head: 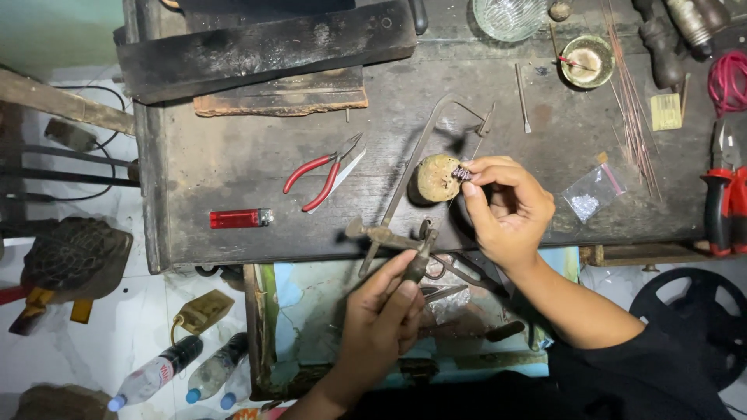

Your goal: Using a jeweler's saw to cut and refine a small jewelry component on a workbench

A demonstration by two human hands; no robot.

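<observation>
My left hand (383, 311) grips the dark handle of a jeweller's saw (405, 177), whose thin metal frame slants up across the dark workbench (233, 163). My right hand (504, 204) pinches a small purplish metal piece (462, 173) between thumb and fingertips. The piece is pressed against a round, worn wooden block (434, 179) near the bench's front edge. The saw's blade end runs close beside the piece.
Red-handled pliers (323, 173) and a red lighter (238, 218) lie to the left on the bench. A glass bowl (510, 15), a small dish (587, 61), thin wires (632, 109), a plastic bag (591, 193) and red-handled cutters (727, 194) sit right. Bottles (156, 375) lie on the floor.
</observation>
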